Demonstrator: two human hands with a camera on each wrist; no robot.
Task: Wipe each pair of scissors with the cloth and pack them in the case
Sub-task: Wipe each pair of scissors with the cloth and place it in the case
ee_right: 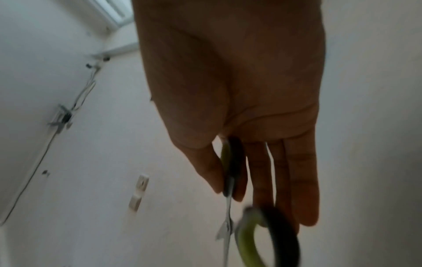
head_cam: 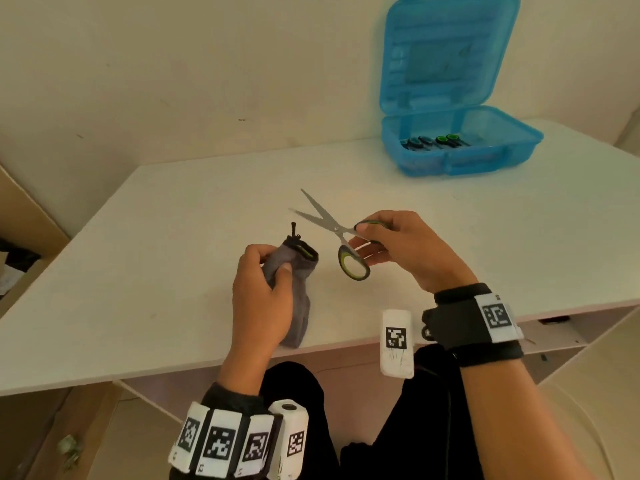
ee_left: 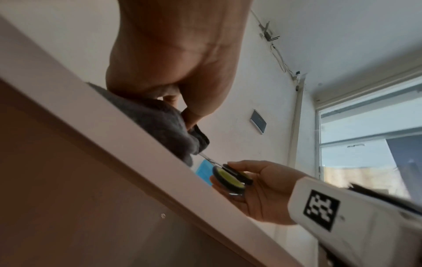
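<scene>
Right grip (head_cam: 391,244) pinching one handle of the green-and-black scissors (head_cam: 332,230), blades spread and raised over the tabletop (head_cam: 173,209). Left grip (head_cam: 259,289) bunched round the grey cloth (head_cam: 294,268), resting just beside. Best wiped by folding cloth over one blade, stroking pivot to tip, fingers behind the edge. Blue case (head_cam: 460,157) open, well apart, other scissors inside.

Head view evenly lit, soft warm-yellow cast, hardly any shadows on table (head_cam: 173,271). Wide-angle bend at edges, case (head_cam: 450,98) a bit soft with blue fringing. Left wrist view: daylight from window (ee_left: 365,135) on right, palm backlit, near edge blurry. Right wrist view dim, greyish, scissors (ee_right: 262,234) smeared by motion blur.
</scene>
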